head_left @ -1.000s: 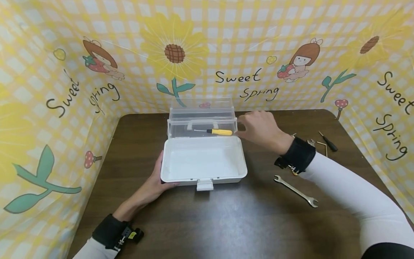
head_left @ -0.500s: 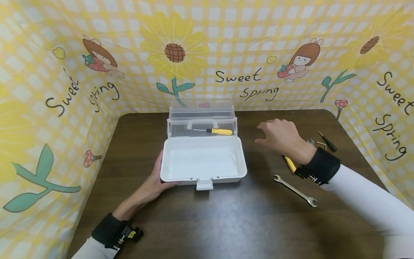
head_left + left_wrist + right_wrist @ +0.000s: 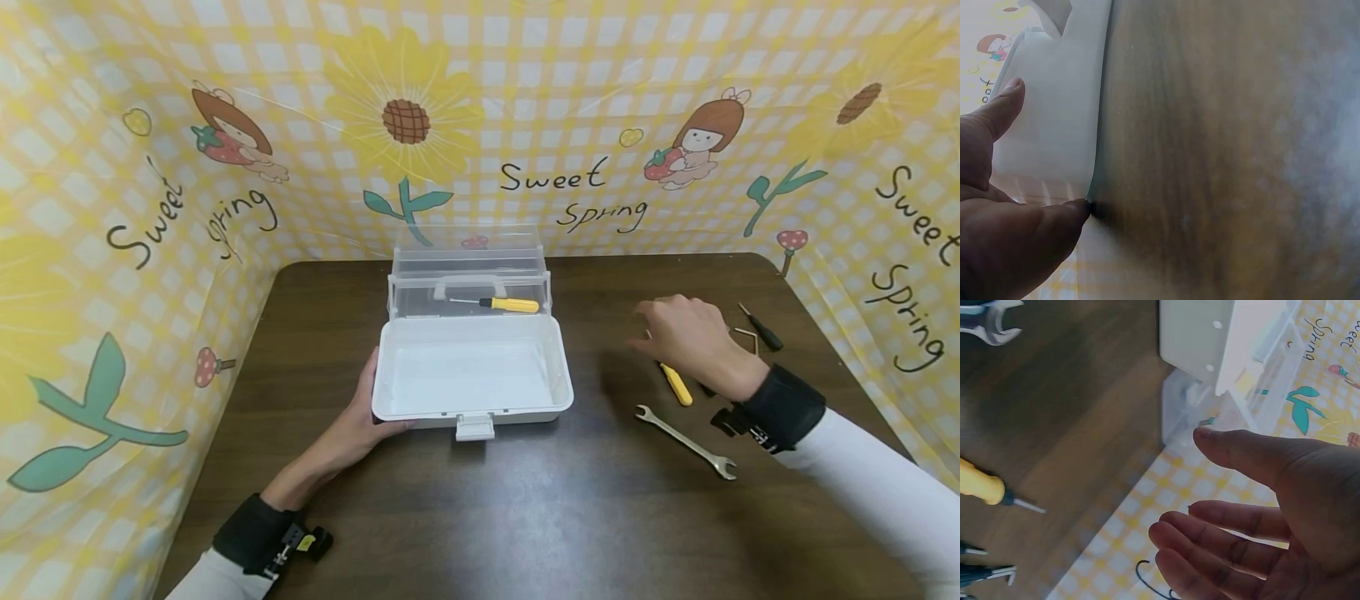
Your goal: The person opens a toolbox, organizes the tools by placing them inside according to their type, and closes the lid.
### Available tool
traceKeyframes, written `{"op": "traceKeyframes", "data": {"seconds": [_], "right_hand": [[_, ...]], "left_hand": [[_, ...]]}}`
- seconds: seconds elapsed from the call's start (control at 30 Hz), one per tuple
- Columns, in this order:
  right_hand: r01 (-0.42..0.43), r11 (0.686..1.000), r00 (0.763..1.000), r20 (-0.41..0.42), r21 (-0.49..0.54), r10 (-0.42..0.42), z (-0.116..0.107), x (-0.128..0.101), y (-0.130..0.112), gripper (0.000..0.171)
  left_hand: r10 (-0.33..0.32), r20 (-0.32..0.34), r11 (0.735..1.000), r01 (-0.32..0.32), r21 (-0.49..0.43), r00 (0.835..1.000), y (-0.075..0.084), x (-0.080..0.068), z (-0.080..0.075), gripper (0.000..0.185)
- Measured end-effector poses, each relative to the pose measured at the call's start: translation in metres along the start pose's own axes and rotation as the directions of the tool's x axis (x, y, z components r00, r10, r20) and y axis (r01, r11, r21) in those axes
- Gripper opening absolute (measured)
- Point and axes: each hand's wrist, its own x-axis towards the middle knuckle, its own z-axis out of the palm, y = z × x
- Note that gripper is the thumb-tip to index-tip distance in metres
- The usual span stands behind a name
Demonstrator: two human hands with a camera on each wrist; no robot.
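An open white toolbox (image 3: 558, 406) stands in the middle of the table, its clear lid tipped back behind it. My left hand (image 3: 360, 423) holds its near left corner, thumb on the front wall and fingers round the left side. In the left wrist view, the white wall (image 3: 1054, 125) lies alongside the thumb. A yellow-handled screwdriver (image 3: 517, 305) lies across the clear lid section. Right of the box, my right hand (image 3: 693, 340) hovers with nothing in it, fingers spread in the right wrist view. Below it lies a second yellow-handled screwdriver (image 3: 677, 386), beside the hand.
A double open-ended wrench (image 3: 686, 442) lies near the front right. Farther right are a black-handled screwdriver (image 3: 767, 333) and an L-shaped hex key (image 3: 746, 335), close to the right hand. A patterned yellow cloth (image 3: 480, 125) walls the brown table (image 3: 480, 517) on the back and sides.
My right hand has drawn away from the lid's right side and moved right, over the loose tools, uncovering the second yellow screwdriver. The left hand and the toolbox have stayed put.
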Motion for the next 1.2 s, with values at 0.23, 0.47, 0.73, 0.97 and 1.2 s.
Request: {"op": "traceKeyframes", "data": {"seconds": [0.23,0.47,0.73,0.97,1.2], "right_hand": [[-0.019,1.0,0.999,0.025,0.007,0.019,0.01,-0.014,0.012,0.027],[-0.033,0.999,0.999,0.006,0.023,0.033,0.03,-0.029,0.029,0.028],[-0.064,0.997,0.998,0.016,0.047,0.064,0.043,-0.038,0.042,0.042],[-0.157,0.986,0.985,0.084,0.061,0.152,0.05,-0.043,0.049,0.032],[-0.192,0.978,0.977,0.111,0.08,0.183,0.056,-0.048,0.053,0.035]], "left_hand": [[-0.017,-0.005,1.0,0.017,0.026,1.0,0.002,0.0,-0.001,0.123],[0.005,-0.004,1.0,-0.005,0.021,1.0,0.001,0.001,-0.001,0.123],[0.019,-0.01,1.0,-0.019,0.009,1.0,0.001,0.001,-0.001,0.123],[-0.006,-0.023,1.0,0.006,0.013,1.0,0.001,0.0,0.0,0.124],[-0.052,-0.033,0.999,0.052,0.001,0.998,0.002,-0.001,0.001,0.126]]}}
